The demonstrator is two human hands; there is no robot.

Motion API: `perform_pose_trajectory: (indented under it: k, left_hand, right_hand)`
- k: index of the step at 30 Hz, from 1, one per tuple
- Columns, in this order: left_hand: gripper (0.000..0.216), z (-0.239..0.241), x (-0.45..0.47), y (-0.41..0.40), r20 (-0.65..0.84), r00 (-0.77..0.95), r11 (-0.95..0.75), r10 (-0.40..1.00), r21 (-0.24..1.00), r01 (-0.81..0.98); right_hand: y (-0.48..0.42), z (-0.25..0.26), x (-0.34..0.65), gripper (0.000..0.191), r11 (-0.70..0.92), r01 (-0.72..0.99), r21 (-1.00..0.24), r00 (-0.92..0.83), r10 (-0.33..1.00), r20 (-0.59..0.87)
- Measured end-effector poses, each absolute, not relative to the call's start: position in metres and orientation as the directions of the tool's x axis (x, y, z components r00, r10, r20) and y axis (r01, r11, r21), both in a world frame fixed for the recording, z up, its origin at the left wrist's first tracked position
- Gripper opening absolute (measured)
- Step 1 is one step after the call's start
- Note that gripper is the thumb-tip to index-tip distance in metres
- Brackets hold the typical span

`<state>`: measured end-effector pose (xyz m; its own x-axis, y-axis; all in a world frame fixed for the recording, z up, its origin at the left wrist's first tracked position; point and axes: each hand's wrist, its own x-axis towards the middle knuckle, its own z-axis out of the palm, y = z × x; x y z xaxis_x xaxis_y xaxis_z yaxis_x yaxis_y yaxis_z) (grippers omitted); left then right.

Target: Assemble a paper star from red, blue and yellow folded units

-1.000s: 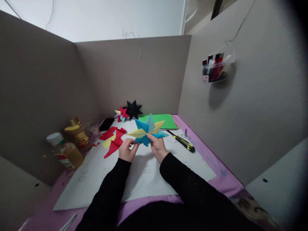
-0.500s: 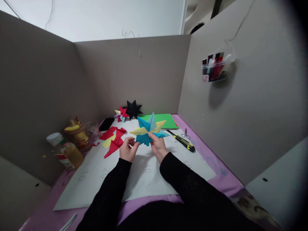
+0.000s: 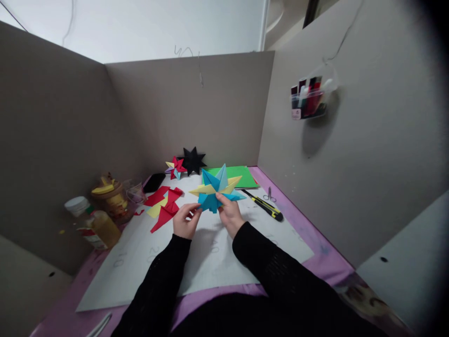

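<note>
A folded paper star in blue, light blue and yellow is held up above the white sheet. My right hand grips its lower middle, thumb across the front and the other fingers behind, mostly hidden. On the star's lower left point, my left hand pinches the blue paper between thumb and fingertips. Left of that hand lie red folded papers and a yellow paper piece.
Behind stand a black star and a small multicoloured star, near green paper. A utility knife and scissors lie right. A bottle, a brown cup and a phone are left. Grey panels surround the table.
The view has shifted slightly. My left hand's fingers have closed a little at the star's lower left point. The star and my right hand stay nearly the same.
</note>
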<state>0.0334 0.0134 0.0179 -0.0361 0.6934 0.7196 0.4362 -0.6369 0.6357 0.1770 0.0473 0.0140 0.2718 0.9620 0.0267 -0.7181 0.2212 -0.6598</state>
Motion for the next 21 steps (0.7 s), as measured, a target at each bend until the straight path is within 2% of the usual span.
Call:
perform_pose_trajectory:
  k: [3, 6, 11, 16, 21]
  left_hand:
    - [0.018, 0.019, 0.034, 0.012, 0.754, -0.006, -0.677, 0.657, 0.594, 0.435]
    - [0.024, 0.018, 0.034, 0.013, 0.746, -0.005, -0.672, 0.665, 0.602, 0.43]
    - [0.033, 0.01, 0.034, 0.018, 0.656, -0.02, -0.601, 0.755, 0.704, 0.379]
    - [0.039, 0.005, 0.036, 0.022, 0.542, -0.015, -0.53, 0.84, 0.827, 0.19]
    - [0.046, 0.009, 0.038, 0.019, 0.472, 0.12, -0.484, 0.873, 0.869, 0.105]
  right_hand:
    - [0.046, 0.016, 0.177, 0.04, 0.21, -0.733, -0.647, 0.265, 0.964, 0.013]
    - [0.045, 0.017, 0.177, 0.041, 0.204, -0.75, -0.63, 0.258, 0.966, 0.006]
    - [0.044, 0.019, 0.176, 0.04, 0.22, -0.744, -0.631, 0.251, 0.967, 0.041]
    - [0.046, 0.018, 0.176, 0.039, 0.247, -0.737, -0.629, 0.25, 0.964, 0.087]
    - [0.046, 0.017, 0.175, 0.038, 0.273, -0.738, -0.618, 0.238, 0.961, 0.141]
